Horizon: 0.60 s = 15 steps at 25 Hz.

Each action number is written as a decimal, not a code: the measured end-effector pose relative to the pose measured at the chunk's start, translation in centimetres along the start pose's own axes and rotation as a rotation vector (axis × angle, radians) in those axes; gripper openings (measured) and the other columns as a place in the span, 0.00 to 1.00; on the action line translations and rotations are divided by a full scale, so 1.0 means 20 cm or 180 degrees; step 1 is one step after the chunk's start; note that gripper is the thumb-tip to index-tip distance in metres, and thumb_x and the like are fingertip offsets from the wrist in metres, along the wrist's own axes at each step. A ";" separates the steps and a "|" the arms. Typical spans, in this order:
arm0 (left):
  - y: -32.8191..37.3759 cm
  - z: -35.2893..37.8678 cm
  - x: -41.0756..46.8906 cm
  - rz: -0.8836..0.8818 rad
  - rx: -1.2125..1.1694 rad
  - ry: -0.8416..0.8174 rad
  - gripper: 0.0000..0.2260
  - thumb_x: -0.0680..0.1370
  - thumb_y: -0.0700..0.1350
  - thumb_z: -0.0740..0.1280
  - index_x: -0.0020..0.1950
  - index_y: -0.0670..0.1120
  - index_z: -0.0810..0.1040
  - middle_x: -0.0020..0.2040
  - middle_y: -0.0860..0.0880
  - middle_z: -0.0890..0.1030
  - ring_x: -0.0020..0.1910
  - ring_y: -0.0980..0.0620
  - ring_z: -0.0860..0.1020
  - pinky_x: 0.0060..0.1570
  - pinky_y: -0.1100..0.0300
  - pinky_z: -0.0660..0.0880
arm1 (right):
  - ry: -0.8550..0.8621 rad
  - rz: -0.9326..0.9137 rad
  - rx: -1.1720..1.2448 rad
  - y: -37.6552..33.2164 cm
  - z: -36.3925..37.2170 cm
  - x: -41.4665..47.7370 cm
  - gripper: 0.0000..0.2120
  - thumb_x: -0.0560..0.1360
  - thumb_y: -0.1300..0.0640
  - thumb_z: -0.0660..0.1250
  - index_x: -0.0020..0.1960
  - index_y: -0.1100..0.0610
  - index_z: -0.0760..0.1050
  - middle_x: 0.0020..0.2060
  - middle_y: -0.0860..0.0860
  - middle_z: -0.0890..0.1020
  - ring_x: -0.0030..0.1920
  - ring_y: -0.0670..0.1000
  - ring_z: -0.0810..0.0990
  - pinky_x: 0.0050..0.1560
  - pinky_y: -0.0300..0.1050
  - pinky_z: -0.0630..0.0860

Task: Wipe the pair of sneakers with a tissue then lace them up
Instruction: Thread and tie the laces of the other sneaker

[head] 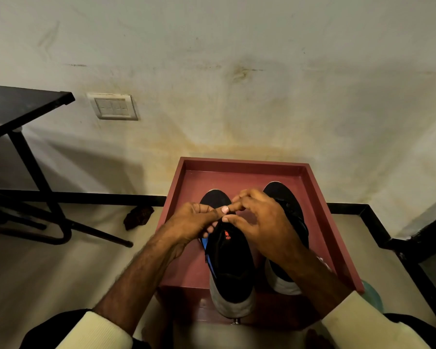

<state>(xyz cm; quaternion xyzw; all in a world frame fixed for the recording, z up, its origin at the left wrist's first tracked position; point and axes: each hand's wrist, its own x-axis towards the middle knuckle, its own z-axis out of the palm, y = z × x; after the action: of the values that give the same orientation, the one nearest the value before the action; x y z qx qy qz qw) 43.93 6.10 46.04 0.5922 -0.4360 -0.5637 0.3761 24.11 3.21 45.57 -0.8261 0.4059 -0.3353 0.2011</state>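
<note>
**A:** Your left hand is curled against the throat of the nearer sneaker. Its thumb lies across the top and its fingertips are tucked under the tongue's edge, gripping the shoe there.

**B:** Your right hand meets it from the other side. Forefinger and thumb are drawn together at the top of the tongue, and the other fingers are lifted. I cannot tell whether a lace sits in that pinch, because everything there is black on black.

**A:** That sneaker is black with a blue flash and a pale sole. Its toe points at the far edge of the red tray and its heel hangs over the near edge.

**B:** The second sneaker lies beside it, toward the tray's right edge, with your right forearm crossing over it. A pale scrap shows by that right edge. It may be the tissue, but I cannot be sure.

**A:** Judging by where your hands are, you're done wiping and are now lacing the nearer shoe, up at its top eyelets.

**B:** The next move probably calls for a steady shoe and a fine pinch. Hold the throat still with your left hand, find the lace tip by touch, and feed it through the next eyelet. Then pull both sides even before you tie.
</note>
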 end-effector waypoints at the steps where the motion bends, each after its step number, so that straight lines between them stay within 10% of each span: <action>1: 0.00 0.01 0.00 -0.0057 -0.0116 -0.0052 0.15 0.77 0.52 0.74 0.35 0.45 0.81 0.30 0.50 0.77 0.28 0.56 0.72 0.32 0.65 0.71 | 0.0053 0.0044 0.0243 0.00 0.00 0.00 0.07 0.76 0.47 0.75 0.47 0.51 0.83 0.53 0.41 0.80 0.57 0.43 0.79 0.60 0.43 0.75; 10: -0.06 -0.12 0.03 -0.0414 0.1646 0.0322 0.17 0.80 0.57 0.70 0.39 0.46 0.82 0.34 0.50 0.78 0.35 0.52 0.75 0.44 0.53 0.79 | -0.0155 0.0651 0.0184 0.12 -0.10 -0.01 0.09 0.79 0.53 0.73 0.42 0.53 0.78 0.53 0.45 0.80 0.54 0.39 0.78 0.54 0.31 0.70; 15: -0.03 -0.13 0.03 -0.0491 0.2532 0.0314 0.17 0.81 0.61 0.67 0.44 0.48 0.83 0.42 0.44 0.83 0.36 0.51 0.78 0.52 0.51 0.82 | -0.0431 0.0802 -0.0194 0.14 -0.13 -0.02 0.11 0.79 0.49 0.72 0.39 0.46 0.75 0.52 0.43 0.79 0.53 0.43 0.79 0.61 0.49 0.77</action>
<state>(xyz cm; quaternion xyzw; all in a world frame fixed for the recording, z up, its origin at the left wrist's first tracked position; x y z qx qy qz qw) 46.47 5.71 45.44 0.7488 -0.5557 -0.3486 0.0948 20.59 1.85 45.54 -0.7950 0.5019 -0.2384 0.2434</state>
